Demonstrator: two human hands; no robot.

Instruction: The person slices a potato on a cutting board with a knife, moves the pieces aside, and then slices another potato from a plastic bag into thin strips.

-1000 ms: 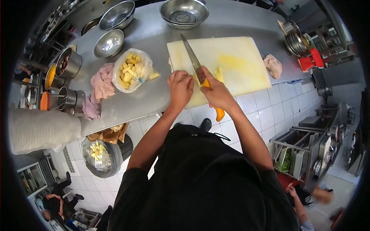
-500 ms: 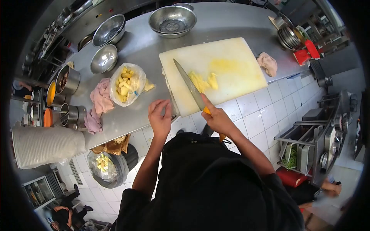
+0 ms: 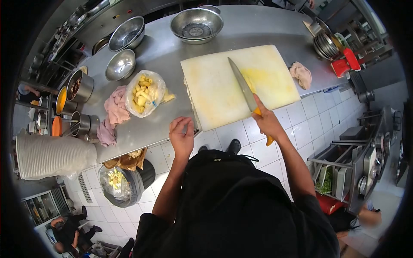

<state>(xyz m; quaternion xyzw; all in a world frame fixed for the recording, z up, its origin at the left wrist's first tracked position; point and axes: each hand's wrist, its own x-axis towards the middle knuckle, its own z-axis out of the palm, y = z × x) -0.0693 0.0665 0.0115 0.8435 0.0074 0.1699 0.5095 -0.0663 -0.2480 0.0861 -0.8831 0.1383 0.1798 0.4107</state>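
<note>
My right hand grips a large kitchen knife by its orange handle, the blade pointing up and left over the cutting board. Along the blade's right side spreads yellow food residue; whether cut pieces lie in it is hard to tell. My left hand hovers at the table's front edge, left of the board, its fingers loosely curled with nothing seen in them. Beyond it stands a clear plastic bag of peeled yellow pieces, which look like potatoes.
Metal bowls stand at the back of the steel table. Pink cloths lie left of the bag, another cloth right of the board. Stacked plastic containers and a lined bin are at left. A person sits lower left.
My right hand has moved the knife rightward across the board. The yellow heap left of centre is gone from its spot, with yellow now right of the blade. My left fingers have curled more.
</note>
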